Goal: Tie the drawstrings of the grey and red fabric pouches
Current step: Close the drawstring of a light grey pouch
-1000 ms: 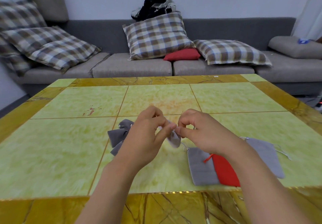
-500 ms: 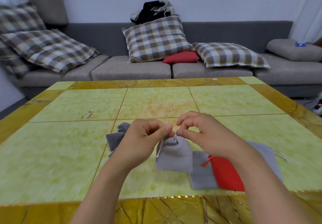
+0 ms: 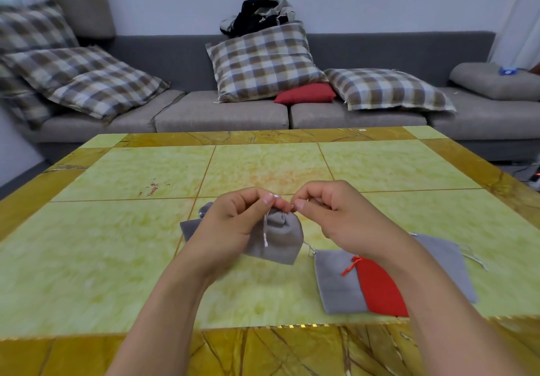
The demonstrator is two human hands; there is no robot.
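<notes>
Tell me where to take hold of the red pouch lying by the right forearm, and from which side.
Take the red pouch at its far end, where the red drawstring trails onto the grey pouch under it. Come from above and from the left, since the right forearm covers its right side. It lies flat, so a fingertip pinch on the cord or the mouth hem probably suits best.

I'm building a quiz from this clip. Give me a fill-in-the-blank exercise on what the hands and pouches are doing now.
1. Both hands, left hand and right hand, pinch the drawstring at the gathered top of a ____ pouch.
2. The red pouch lies partly over a flat ____ pouch.
3. The pouches rest on a yellow-green ____.
4. Behind the left hand lies another ____ pouch.

Missing words: grey; grey; table; grey
</notes>
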